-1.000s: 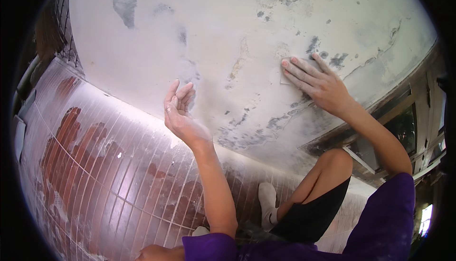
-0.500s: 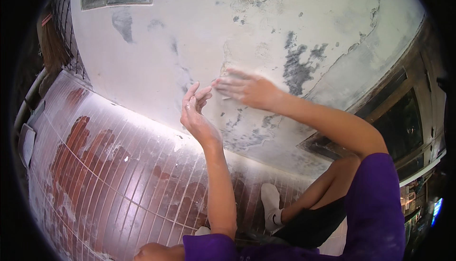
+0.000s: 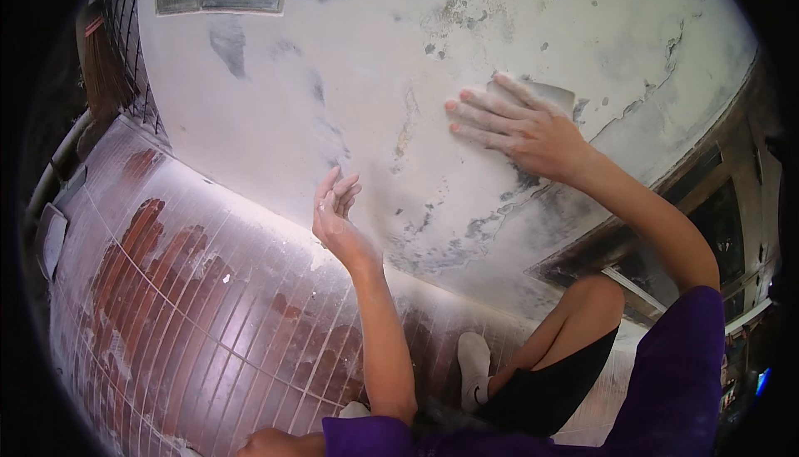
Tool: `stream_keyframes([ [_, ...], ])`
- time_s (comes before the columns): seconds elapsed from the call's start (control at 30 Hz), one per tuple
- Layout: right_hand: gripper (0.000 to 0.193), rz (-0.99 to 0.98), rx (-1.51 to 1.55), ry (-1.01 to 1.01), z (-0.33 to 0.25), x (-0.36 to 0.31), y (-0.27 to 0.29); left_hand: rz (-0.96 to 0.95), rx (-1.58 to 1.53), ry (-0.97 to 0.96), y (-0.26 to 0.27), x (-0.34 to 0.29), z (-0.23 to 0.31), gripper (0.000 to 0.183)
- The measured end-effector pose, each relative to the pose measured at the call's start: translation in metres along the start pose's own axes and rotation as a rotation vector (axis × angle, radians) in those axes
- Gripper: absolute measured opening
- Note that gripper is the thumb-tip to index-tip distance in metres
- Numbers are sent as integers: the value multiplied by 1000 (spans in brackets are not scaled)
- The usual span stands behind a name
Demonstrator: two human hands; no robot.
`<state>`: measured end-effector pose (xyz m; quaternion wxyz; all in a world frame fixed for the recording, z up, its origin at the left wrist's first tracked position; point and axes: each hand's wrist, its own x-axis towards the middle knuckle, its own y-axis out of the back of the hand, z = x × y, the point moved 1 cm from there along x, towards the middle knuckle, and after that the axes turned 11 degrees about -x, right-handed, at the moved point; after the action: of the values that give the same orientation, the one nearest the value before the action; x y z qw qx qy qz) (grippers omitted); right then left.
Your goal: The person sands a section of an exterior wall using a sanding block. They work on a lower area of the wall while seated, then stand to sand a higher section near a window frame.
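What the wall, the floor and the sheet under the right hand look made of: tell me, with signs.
Wall: probably plaster; matte, pale, with grey patches and a crack.
Floor: likely ceramic tile; reddish-brown, straight pale joints, partly whitened, with some sheen.
Sheet under the right hand: thin, grey, matte; perhaps sandpaper, but its underside is hidden.

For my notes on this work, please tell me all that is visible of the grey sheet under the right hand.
The grey sheet looks thin and plain, perhaps abrasive paper; its grain cannot be made out. It lies against the pale wall, under the right hand, which hides part of it. An edge and corner show at upper right.
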<state>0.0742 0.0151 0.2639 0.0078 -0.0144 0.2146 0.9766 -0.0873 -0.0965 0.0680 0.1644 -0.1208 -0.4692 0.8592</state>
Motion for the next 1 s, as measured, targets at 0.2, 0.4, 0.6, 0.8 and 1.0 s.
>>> stream_keyframes([
  [0.2, 61, 151, 134, -74, 1, 14, -14, 13, 28, -49, 6, 9, -2, 43],
  [0.4, 63, 77, -153, -289, 17, -38, 8, 2, 27, 0, 10, 12, -17, 45],
  [0.6, 68, -24, -147, -135, -13, -31, -10, 34, 33, 34, 16, 16, -25, 44],
  [0.8, 62, -19, -58, 209, -111, 60, -70, 44, 14, -6, 13, 19, -17, 44],
  [1.0, 50, -86, 141, 249, -79, 47, -51, 33, -134, 64, 0, 16, -16, 45],
])
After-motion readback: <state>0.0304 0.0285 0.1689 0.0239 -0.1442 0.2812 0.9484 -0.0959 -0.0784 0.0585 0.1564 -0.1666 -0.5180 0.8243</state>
